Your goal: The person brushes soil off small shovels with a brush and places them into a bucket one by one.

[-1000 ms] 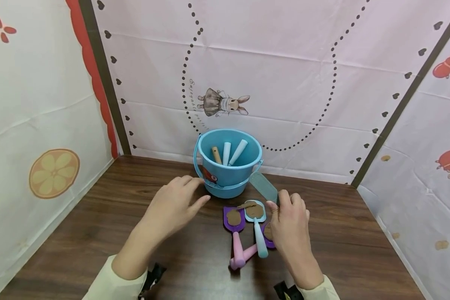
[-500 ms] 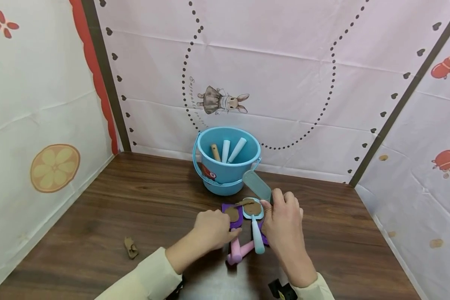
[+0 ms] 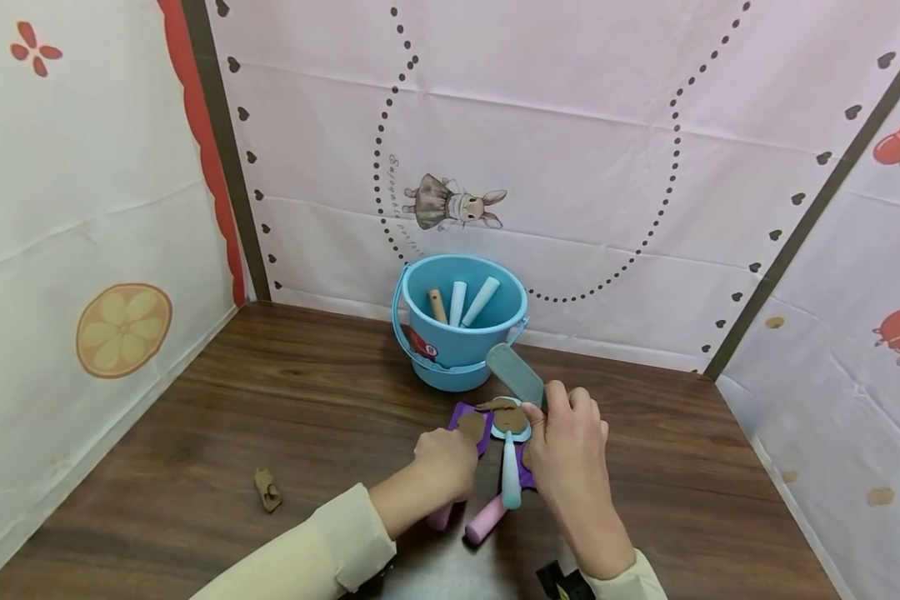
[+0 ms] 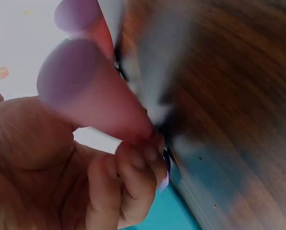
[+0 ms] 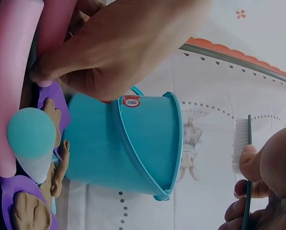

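My left hand [image 3: 441, 465] grips the pink handle [image 4: 92, 93] of a purple toy shovel [image 3: 471, 427] that carries brown clay. My right hand [image 3: 566, 442] holds a grey-green brush [image 3: 517, 375]; its white bristles [image 5: 240, 143] show in the right wrist view. The brush sits just above a teal scoop [image 3: 510, 418] smeared with brown clay. A second pink-handled purple shovel [image 3: 486, 518] lies under the scoop. A blue bucket [image 3: 461, 325] behind them holds three tool handles.
A small lump of brown clay [image 3: 267, 489] lies on the wooden table [image 3: 307, 400] at the left. Printed fabric walls close in the table at the back and on both sides. The bucket [image 5: 128, 143] stands close behind the hands.
My left hand came back from beside the bucket and took hold of the purple shovel's pink handle. The right hand stayed put with the brush.
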Demonstrator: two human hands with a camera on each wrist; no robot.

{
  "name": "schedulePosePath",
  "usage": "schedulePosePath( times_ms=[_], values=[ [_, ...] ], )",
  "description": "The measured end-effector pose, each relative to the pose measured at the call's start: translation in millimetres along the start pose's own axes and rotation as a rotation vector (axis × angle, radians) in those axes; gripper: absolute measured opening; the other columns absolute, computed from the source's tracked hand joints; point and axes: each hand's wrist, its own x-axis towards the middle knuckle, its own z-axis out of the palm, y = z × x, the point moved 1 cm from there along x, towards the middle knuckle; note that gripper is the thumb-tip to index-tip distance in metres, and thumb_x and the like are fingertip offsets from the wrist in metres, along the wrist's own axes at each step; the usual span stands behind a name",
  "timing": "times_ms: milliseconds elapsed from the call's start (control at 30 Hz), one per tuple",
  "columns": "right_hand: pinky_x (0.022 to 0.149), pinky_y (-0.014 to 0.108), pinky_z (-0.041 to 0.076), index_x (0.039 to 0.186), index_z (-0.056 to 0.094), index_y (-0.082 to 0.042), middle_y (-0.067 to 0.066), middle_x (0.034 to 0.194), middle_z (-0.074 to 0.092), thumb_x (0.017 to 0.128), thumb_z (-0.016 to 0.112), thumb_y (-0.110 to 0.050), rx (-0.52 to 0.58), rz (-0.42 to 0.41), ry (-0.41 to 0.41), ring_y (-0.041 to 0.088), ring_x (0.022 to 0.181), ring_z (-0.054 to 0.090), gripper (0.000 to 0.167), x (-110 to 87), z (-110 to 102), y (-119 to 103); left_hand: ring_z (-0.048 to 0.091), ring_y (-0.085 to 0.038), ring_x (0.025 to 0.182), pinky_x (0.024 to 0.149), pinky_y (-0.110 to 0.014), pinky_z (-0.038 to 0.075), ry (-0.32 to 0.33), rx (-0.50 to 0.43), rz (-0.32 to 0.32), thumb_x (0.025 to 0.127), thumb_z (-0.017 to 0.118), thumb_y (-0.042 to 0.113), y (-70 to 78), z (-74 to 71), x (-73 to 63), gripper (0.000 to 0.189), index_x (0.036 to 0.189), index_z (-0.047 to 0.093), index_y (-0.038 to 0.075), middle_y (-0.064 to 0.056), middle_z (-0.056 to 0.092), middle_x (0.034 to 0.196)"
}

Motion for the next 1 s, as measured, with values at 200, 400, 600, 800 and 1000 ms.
schedulePosePath(
  times_ms=[200,400,600,800,1000],
  values=[
    [0.068,0.042,0.031,0.099,0.055,-0.006,0.010,0.083,0.044,0.099,0.062,-0.033,-0.007,0.018,0.009,0.029,0.077,0.045,0.028,2.7,-1.6,4.7,0.068,-0.024,0.090,0.062,-0.041,0.054,-0.001,-0.024,-0.019,0.083,0.078,0.028,-14.8,-2.2,1.7,0.019,0.095,0.074,0.014,-0.003,0.072,0.097],
    [0.069,0.040,0.029,0.103,0.055,-0.005,0.010,0.085,0.044,0.100,0.061,-0.033,0.004,0.044,-0.011,0.028,0.076,0.043,0.029,5.7,-5.0,10.2,0.070,-0.031,0.085,0.063,-0.049,0.057,0.098,-0.153,-0.034,0.089,0.071,0.022,-52.7,-3.7,-4.3,0.021,0.096,0.066,0.003,-0.012,0.070,0.092],
    [0.071,0.042,0.031,0.104,0.055,-0.005,0.011,0.085,0.044,0.100,0.061,-0.033,0.004,0.064,-0.001,0.029,0.078,0.045,0.029,8.3,-7.3,14.4,0.071,-0.033,0.076,0.058,-0.048,0.055,0.264,-0.233,0.077,0.100,0.062,0.025,-87.1,-15.8,-20.6,0.022,0.093,0.061,0.004,-0.012,0.067,0.080],
    [0.071,0.041,0.030,0.106,0.056,-0.005,0.011,0.087,0.045,0.102,0.059,-0.032,-0.001,0.076,-0.024,0.028,0.079,0.045,0.028,7.5,-7.4,13.8,0.056,-0.018,0.057,0.046,-0.033,0.041,0.454,-0.150,0.260,0.102,0.060,0.036,-99.9,-22.7,-34.4,0.025,0.088,0.057,0.016,0.002,0.054,0.067],
    [0.069,0.039,0.029,0.103,0.055,-0.006,0.009,0.085,0.043,0.101,0.061,-0.031,-0.019,0.041,-0.033,0.025,0.077,0.043,0.026,3.7,-3.5,7.9,0.057,-0.021,0.068,0.051,-0.034,0.039,0.799,-0.004,0.330,0.098,0.067,0.035,-99.9,-26.4,-38.4,0.018,0.095,0.066,0.017,-0.002,0.060,0.077]
  ],
)
